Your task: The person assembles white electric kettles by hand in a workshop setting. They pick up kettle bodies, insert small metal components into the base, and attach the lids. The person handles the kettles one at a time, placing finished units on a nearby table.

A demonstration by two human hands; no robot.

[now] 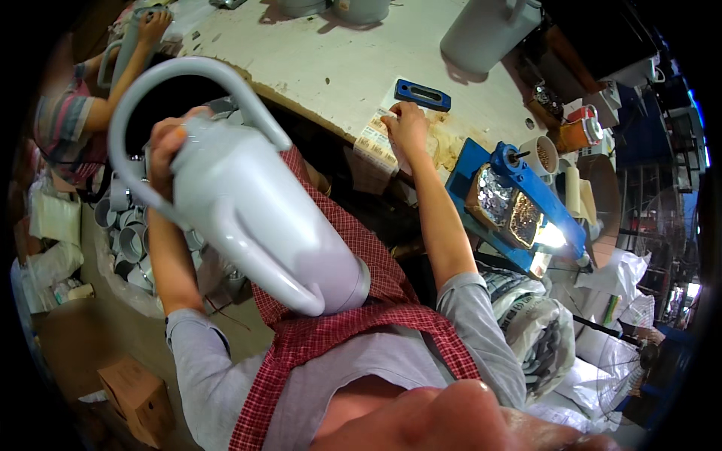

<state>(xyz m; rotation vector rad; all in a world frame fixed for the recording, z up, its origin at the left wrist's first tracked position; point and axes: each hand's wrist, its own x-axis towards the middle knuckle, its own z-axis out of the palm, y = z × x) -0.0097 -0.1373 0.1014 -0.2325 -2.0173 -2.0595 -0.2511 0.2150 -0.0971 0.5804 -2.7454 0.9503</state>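
Note:
A grey can (263, 199) with a large hooped handle (124, 105) and a second handle along its side lies tilted across my lap. My left hand (167, 146) grips it at its upper end, inside the hoop; part of the fingers is hidden behind it. The can's base rests against my red checked apron (357, 240). Over the table, my right hand (408, 129) reaches with its fingers apart onto a printed paper sheet (376, 144). Just beyond its fingertips lies a blue bar with a slotted middle (423, 95).
On the table (301, 68) stand more grey cans (481, 37). To the right, a blue bench device (538, 195) holds trays of small metal parts (492, 197) under a lamp. A co-worker's hand (154, 26) touches another can. Grey pieces (128, 240) pile up at left; a carton (139, 398) sits below.

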